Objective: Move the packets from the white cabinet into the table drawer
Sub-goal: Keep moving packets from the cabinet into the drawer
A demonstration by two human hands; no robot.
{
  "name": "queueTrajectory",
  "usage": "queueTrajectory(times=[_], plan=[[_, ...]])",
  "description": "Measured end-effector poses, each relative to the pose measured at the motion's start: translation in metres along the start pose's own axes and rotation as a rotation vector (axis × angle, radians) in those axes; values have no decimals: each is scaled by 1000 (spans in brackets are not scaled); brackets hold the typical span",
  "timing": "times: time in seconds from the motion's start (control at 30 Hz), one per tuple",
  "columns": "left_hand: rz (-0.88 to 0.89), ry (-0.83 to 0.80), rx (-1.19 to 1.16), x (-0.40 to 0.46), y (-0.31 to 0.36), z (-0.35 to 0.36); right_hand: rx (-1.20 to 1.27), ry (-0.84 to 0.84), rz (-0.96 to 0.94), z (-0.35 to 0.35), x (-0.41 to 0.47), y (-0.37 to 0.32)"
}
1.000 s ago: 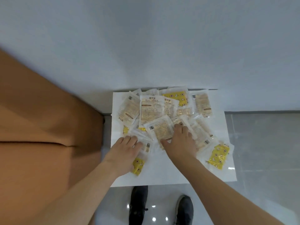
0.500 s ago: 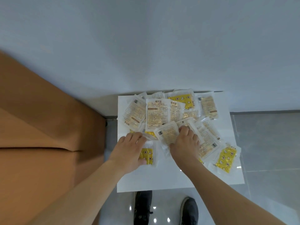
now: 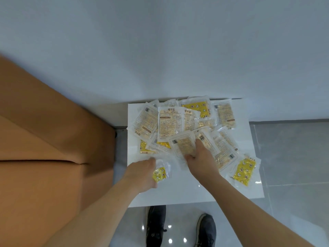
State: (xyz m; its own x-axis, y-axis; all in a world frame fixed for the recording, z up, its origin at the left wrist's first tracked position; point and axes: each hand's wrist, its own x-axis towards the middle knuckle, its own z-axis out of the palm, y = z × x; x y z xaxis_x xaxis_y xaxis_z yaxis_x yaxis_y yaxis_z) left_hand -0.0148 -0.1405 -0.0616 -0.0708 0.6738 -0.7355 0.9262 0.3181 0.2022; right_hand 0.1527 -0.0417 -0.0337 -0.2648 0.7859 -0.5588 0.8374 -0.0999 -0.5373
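Note:
Several clear packets (image 3: pixel 170 124), some tan and some yellow, lie heaped on the white cabinet top (image 3: pixel 178 195). My left hand (image 3: pixel 142 173) grips a small yellow packet (image 3: pixel 160 173) at the heap's near left edge. My right hand (image 3: pixel 201 157) pinches a tan packet (image 3: pixel 181 145) in the middle of the heap, thumb under its near edge and fingers on top. Another yellow packet (image 3: pixel 244 171) lies alone at the near right.
A brown wooden table (image 3: pixel 44 139) stands to the left of the cabinet, with a seam across its surface. A grey wall rises behind. Tiled floor (image 3: pixel 293 157) lies to the right, and my two dark shoes (image 3: pixel 156 227) show below the cabinet's near edge.
My left hand has drawn back toward me with the yellow packet in it. My right hand has curled round the tan packet's near edge.

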Motion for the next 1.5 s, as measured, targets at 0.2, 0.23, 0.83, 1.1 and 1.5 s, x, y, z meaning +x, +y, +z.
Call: queueTrajectory(times=[0.2, 0.23, 0.83, 1.1, 1.5], plan=[[-159, -40, -663, -39, 17, -78, 402, -47, 29, -80, -34, -35], [-157, -7, -757, -52, 27, -100, 468, -48, 22, -100, -46, -43], [-11, 398, -1217, -287, 230, -230, 1014, 68, -6, -313, -271, -32], [43, 286, -1092, -254, 284, -237, 1165, 171, 123, -320, -289, 31], [192, 132, -788, -240, 447, -166, 1508, 293, 225, -338, -361, 186]])
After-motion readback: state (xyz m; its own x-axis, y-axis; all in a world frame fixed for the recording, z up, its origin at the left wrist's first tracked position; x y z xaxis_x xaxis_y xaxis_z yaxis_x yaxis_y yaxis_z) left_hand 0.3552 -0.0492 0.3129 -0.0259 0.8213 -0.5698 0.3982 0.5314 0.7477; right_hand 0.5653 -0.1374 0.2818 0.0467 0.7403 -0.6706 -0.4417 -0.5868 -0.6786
